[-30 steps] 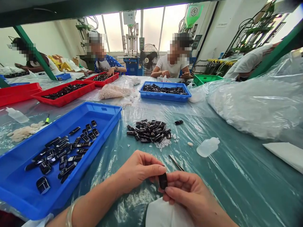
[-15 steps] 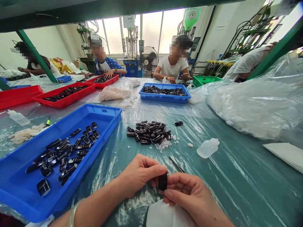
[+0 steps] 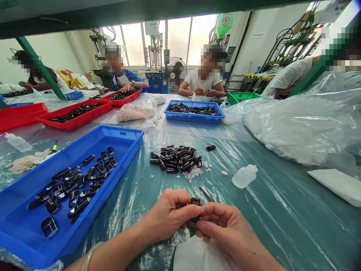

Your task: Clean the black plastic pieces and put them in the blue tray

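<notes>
"One small black part [image 3: 195,201]: where is it?"

"Above the worktop [image 3: 282,210], between the left hand [image 3: 172,212] and right hand [image 3: 225,226]; each grip is pinched on it."

"Which step?"

"Two-handed working of that single part, I judge; the next move calls for steady fingertips. Past it lie a slim metal tool [image 3: 206,194], then a pile of black parts [image 3: 179,159]."

Factory workshop: machines [image 3: 154,52], parts trays [image 3: 91,146]
</notes>
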`<action>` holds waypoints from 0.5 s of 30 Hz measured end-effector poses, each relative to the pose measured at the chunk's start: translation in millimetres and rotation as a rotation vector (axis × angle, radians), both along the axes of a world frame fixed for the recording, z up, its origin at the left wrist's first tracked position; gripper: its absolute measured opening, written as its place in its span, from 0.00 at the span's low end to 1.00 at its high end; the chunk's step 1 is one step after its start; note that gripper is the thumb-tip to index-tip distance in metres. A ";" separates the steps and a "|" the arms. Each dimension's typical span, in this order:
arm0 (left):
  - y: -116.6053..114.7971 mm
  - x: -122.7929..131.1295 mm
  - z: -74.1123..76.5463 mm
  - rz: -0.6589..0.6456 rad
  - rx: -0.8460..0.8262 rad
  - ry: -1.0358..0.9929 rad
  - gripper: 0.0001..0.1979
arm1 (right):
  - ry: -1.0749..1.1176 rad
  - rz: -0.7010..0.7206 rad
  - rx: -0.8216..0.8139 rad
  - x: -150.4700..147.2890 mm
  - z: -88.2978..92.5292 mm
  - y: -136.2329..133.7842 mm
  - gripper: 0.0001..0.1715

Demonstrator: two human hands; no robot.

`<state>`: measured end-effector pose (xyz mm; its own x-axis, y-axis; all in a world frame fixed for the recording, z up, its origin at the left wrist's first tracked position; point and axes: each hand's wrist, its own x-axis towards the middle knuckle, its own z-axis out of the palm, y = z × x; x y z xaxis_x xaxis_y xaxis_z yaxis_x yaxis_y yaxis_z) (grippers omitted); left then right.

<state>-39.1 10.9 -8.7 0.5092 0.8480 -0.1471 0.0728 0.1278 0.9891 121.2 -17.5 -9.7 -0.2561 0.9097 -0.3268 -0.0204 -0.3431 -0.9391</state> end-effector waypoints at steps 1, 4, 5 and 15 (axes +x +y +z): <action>-0.4 0.3 0.4 0.010 -0.005 0.000 0.17 | -0.062 0.000 0.054 3.8 1.3 1.3 0.10; -0.2 1.2 2.0 0.054 -0.118 -0.036 0.18 | -0.379 -0.249 0.393 22.7 9.4 8.7 0.12; 0.1 1.6 2.4 0.070 -0.158 -0.052 0.18 | -0.495 -0.414 0.541 31.2 13.0 12.7 0.14; 0.3 1.9 1.9 0.066 -0.334 -0.138 0.14 | -0.736 -0.583 0.410 101.5 -9.6 64.0 0.51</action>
<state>-37.2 11.2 -6.8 0.4894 0.7966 -0.3548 -0.0779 0.4452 0.8920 222.7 46.6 -19.3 0.4002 0.9057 0.1396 0.5473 -0.1141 -0.8291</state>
